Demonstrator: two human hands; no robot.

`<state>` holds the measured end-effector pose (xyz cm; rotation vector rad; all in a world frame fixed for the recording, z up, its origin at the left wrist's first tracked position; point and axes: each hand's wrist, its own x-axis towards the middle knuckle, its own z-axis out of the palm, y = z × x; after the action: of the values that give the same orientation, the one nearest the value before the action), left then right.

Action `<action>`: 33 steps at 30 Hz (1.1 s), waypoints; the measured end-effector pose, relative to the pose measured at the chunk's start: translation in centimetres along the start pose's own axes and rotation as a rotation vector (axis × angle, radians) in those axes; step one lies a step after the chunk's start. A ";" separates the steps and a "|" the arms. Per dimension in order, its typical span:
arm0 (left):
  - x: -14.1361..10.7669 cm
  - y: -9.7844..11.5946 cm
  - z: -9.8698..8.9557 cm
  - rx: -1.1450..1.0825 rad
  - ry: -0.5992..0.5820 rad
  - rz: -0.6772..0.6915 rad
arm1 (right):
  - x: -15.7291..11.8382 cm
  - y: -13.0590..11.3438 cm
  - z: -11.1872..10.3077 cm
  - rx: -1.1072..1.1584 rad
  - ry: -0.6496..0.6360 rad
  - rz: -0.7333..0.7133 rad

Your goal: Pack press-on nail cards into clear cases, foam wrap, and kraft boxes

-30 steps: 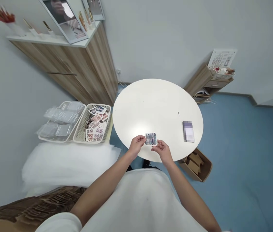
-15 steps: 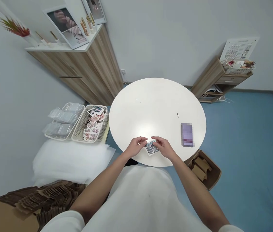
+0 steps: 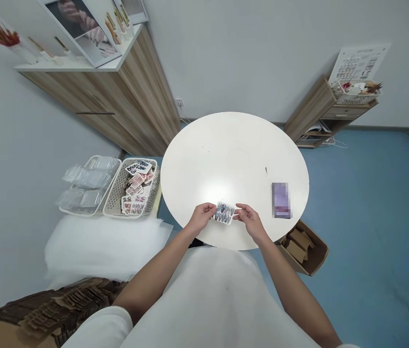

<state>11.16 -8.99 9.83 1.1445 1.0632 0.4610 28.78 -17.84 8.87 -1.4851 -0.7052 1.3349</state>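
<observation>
A small white-edged card of press-on nails (image 3: 223,212), dark and silvery with blue glints, is held over the near part of the white round table. My left hand (image 3: 203,216) pinches its left edge between thumb and fingers. At the card's right edge, my right hand (image 3: 250,221) has its fingers apart and reaching toward it; whether the fingertips touch it I cannot tell. The nails face up and lie in rows.
A pixelated purple item (image 3: 281,200) lies on the right of the round table (image 3: 233,145). Left are a basket of nail cards (image 3: 112,205) and a basket of clear packets (image 3: 91,181). White sheets (image 3: 99,246) and brown cardboard (image 3: 63,309) sit nearer; a cardboard box (image 3: 316,256) stands right.
The nail card has turned more level and risen slightly in view. My right hand has shifted off its top to the right edge, while my left hand has gripped the left edge.
</observation>
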 end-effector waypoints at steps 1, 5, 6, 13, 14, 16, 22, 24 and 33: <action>0.1 -0.1 -0.1 -0.004 0.007 0.001 | -0.2 0.2 0.1 0.005 -0.003 0.012; 0.0 -0.6 -0.6 -0.010 0.046 0.001 | -0.8 0.8 1.2 0.031 -0.036 -0.006; -0.1 -0.8 -0.8 -0.014 0.055 -0.001 | -0.8 0.8 1.5 0.020 -0.055 -0.020; -0.4 -2.2 -3.0 0.010 0.098 0.013 | 0.3 1.0 3.8 -0.426 -0.130 -0.096; -0.4 -2.4 -3.4 0.023 0.103 0.019 | 0.6 1.0 4.2 -0.474 -0.136 -0.102; -0.4 -2.7 -4.4 0.052 0.116 0.029 | 1.1 1.2 5.2 -0.536 -0.135 -0.103; -0.2 -3.6 -8.2 0.155 0.189 0.036 | 3.7 1.7 8.7 -0.562 -0.187 -0.101; -0.1 -3.7 -9.7 0.219 0.194 0.052 | 5.0 1.9 10.0 -0.578 -0.220 -0.096; 2.8 -5.8 -15.6 0.587 0.250 -0.006 | 11.5 3.7 16.8 -0.964 -0.272 -0.203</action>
<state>-2.12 -1.20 2.97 1.6262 1.4758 0.2951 14.68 -4.13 2.46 -1.8835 -1.7984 1.0779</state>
